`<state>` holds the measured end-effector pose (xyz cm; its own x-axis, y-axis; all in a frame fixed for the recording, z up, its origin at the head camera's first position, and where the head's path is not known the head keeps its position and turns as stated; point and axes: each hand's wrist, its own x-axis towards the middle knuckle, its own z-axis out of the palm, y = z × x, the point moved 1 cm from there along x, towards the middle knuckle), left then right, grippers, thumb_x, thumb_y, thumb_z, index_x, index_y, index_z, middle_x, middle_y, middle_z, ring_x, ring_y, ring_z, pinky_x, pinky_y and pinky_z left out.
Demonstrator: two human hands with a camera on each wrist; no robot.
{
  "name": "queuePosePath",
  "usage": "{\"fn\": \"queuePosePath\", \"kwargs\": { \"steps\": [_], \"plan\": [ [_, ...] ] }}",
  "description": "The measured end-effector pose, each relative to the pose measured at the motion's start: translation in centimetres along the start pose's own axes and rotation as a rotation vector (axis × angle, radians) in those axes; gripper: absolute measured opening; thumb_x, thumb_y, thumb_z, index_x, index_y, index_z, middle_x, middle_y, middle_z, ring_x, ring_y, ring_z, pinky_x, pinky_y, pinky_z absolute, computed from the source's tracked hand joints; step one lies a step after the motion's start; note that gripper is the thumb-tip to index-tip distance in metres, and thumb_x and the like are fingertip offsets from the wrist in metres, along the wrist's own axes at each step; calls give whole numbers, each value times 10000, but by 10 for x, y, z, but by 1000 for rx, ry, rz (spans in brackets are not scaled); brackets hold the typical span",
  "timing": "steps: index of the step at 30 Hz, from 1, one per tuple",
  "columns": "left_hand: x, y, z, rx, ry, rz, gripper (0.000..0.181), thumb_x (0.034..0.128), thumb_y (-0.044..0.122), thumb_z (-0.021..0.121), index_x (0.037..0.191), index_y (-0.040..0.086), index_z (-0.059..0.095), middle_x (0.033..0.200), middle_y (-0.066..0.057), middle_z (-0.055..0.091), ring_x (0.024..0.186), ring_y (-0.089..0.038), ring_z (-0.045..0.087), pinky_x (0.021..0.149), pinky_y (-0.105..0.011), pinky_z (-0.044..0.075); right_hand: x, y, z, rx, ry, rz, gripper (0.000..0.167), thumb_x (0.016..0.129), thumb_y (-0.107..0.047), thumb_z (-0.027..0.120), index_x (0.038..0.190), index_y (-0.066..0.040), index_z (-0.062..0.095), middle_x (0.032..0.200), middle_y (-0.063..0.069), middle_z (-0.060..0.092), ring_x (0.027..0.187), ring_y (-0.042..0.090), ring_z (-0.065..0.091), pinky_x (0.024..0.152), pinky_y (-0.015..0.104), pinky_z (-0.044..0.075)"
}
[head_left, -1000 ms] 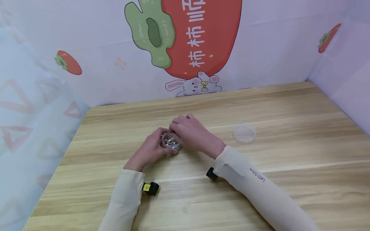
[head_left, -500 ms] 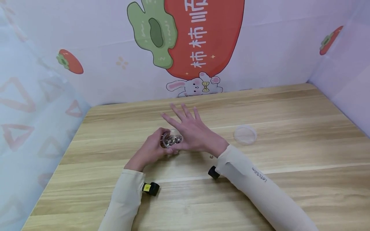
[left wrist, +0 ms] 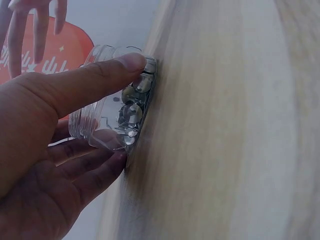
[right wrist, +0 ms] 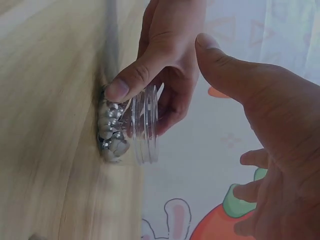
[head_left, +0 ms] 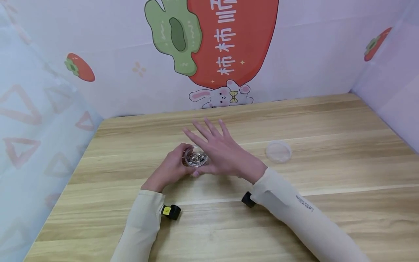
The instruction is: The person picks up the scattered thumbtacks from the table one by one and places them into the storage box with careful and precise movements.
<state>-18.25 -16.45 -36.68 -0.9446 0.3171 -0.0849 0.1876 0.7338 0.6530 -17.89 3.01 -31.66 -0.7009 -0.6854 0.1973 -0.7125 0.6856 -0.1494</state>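
Note:
A clear screw-neck jar (head_left: 196, 162) stands uncovered on the table, its lower part filled with small shiny silver domed pieces (right wrist: 112, 127). My left hand (head_left: 171, 165) grips the jar from the left, thumb (left wrist: 107, 80) across its near side and fingers around the far side. Beside the jar's right side, at rim height or above, my right hand (head_left: 226, 154) is spread with straight fingers. Nothing shows in it. In the right wrist view the right thumb (right wrist: 230, 67) is apart from the jar.
A clear round lid (head_left: 278, 151) lies on the wooden table (head_left: 209, 233) to the right of the jar. By the right wrist a tiny thing (head_left: 240, 177) is mostly hidden under the hand. A printed cloth wall (head_left: 114, 91) stands behind the table.
The right hand, its fingers bent down at the jar's mouth a second ago, has spread its fingers and drawn off to the right. The left hand keeps its hold on the jar.

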Motion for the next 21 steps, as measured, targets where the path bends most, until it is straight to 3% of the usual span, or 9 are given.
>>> {"fn": "queuePosePath", "kwargs": {
  "steps": [12, 18, 21],
  "plan": [
    [1, 0, 1, -1, 2, -10, 798, 729, 287, 858, 1350, 29, 430, 1322, -169, 561, 1224, -308, 547, 1060, -486, 427, -80, 32, -11, -37, -47, 71, 1076, 716, -647, 738, 1555, -222, 216, 1629, 76, 196, 1501, 358, 155, 1173, 647, 90],
    [0, 1, 1, 6, -1, -11, 807, 722, 288, 862, 1352, 28, 430, 1330, -173, 554, 1236, -320, 536, 1065, -494, 420, -88, 39, -12, -33, -38, 36, 991, 758, -586, 740, 1538, -188, 274, 1569, 81, 347, 1462, 350, 273, 1163, 640, 146],
    [0, 1, 1, 11, 2, -11, 811, 720, 293, 862, 1352, 27, 430, 1330, -174, 553, 1237, -325, 534, 1065, -497, 420, -86, 38, -11, -25, -65, 29, 871, 781, -519, 755, 1490, -174, 385, 1480, 56, 483, 1411, 335, 371, 1158, 631, 185]
  ]
}}
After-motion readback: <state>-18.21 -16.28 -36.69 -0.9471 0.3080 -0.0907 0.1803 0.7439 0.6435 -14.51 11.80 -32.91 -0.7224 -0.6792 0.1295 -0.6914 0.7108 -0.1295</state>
